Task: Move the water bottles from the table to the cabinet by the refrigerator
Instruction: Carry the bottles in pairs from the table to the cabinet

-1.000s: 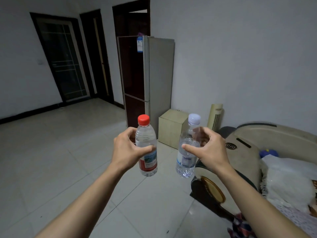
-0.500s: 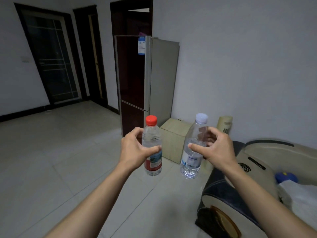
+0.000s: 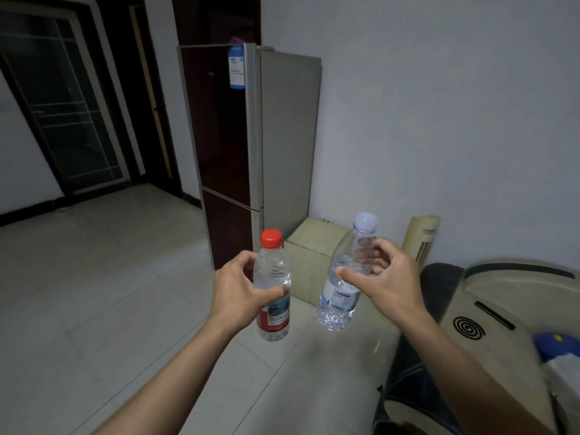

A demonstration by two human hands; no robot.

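Plainly, both hands were full. The left hand [image 3: 240,293] gripped the red-capped bottle [image 3: 272,287] round its middle, thumb laid across the near face just above the red label, fingers curled behind — the bottle stood upright in the air, clear of the pale tiled floor [image 3: 94,293]. The right hand [image 3: 387,282] held the white-capped bottle [image 3: 343,284] by its upper body, thumb pressed on the near side and fingers wrapped behind, seen through the clear plastic. That bottle leaned, cap tipped to the right and base swung toward the left, near the other bottle but not touching it.

Farther off, between and behind the two bottles, a small beige cabinet [image 3: 309,246] sat on the floor against the wall, just beside the right flank of the tall refrigerator [image 3: 251,136]. The refrigerator had a dark glossy front, a grey side and a blue sticker [image 3: 237,69] near its top corner. Right of the cabinet stood a cream tower fan [image 3: 420,237], partly hidden by the right hand. At the near right lay a bulky cream and dark-blue piece of furniture [image 3: 502,309] marked with a black spiral — what it was I could not tell. Dark doors [image 3: 59,105] lined the far left wall.
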